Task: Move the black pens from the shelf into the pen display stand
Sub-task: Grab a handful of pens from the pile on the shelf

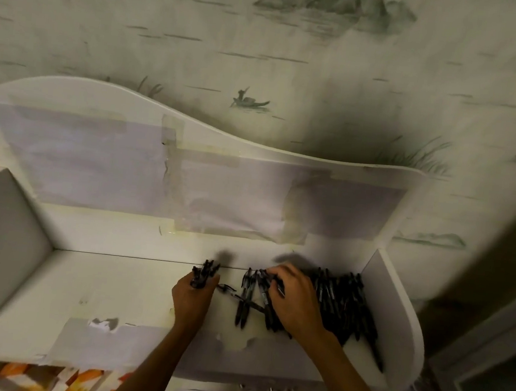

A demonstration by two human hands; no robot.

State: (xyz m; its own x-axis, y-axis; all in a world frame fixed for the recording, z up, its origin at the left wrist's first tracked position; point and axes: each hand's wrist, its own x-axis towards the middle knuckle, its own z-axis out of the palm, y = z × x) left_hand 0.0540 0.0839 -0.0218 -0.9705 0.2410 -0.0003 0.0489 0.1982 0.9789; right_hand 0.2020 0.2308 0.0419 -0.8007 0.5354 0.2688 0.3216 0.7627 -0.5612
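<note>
While the heap of slim black plastic pens [343, 306] lay piled against the right wall of the white wooden shelf [47, 307], a few loose black pens [245, 302] sat spread on the shelf floor just left of it. And the right hand [294, 304] was down on that spread, fingers [277, 275] curled over the pen tops, seemingly pinching one or two, though the exact grasp was hard to make out. Over to the left hand [191, 300]: it clutched a small bundle of black pens [202, 274], tips pointing toward the back panel, fingers wrapped round them. So gathering looked well under way, but judged from the heap, most of the job was left, with dozens of pens on the shelf. No pen display stand showed anywhere, so nothing could be counted as delivered. Behind it all, taped pale paper sheets [95, 159] covered the shelf's back panel, and grey-green landscape wallpaper [265, 52] rose above.
</note>
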